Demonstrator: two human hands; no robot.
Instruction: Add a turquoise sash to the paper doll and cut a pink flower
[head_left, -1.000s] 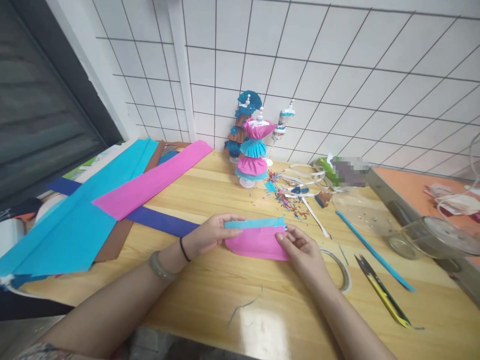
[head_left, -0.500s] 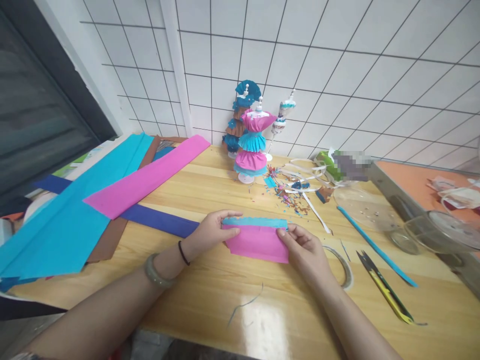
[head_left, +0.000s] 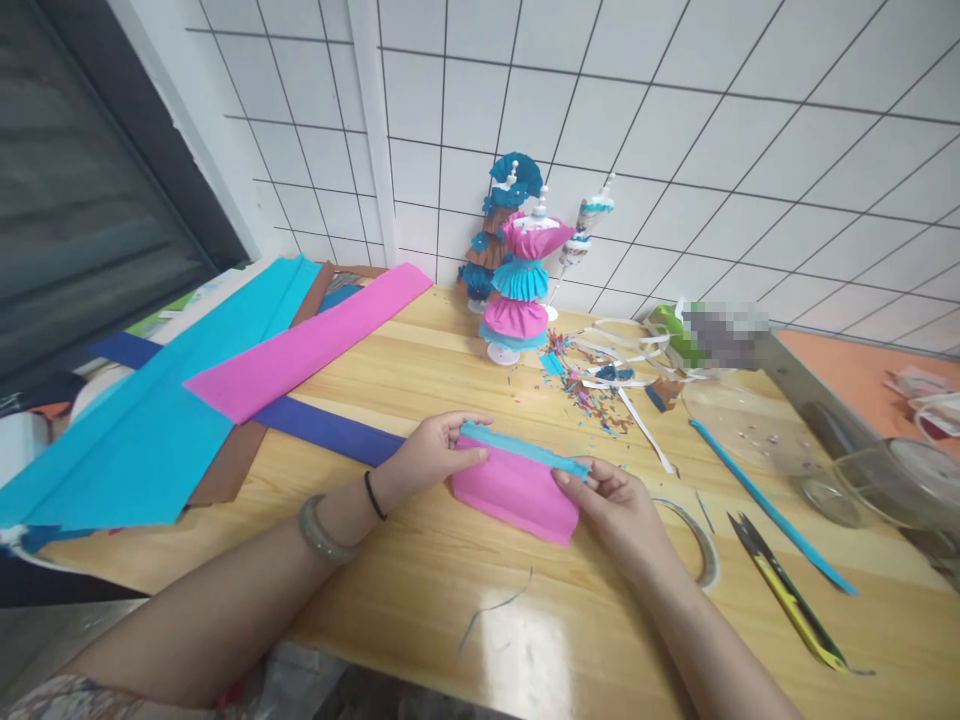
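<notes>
**Wooden table, crowded at the far edge**

The wooden table (head_left: 420, 590) carries overlapping crepe sheets at far left: light blue (head_left: 150, 420), pink (head_left: 300, 345), dark blue (head_left: 330, 432) and brown (head_left: 225, 475). Paper figures (head_left: 521, 290) stand far middle, with scraps (head_left: 592, 400) just right of them. A tape ring (head_left: 701, 540), snips (head_left: 787, 600) and a blue strip (head_left: 772, 520) lie at near right.

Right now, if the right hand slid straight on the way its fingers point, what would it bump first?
The right hand pinches the pink paper at its right end, so that comes first. Beyond it, probably the left hand holding the other end, though the exact line is hard to judge.
</notes>
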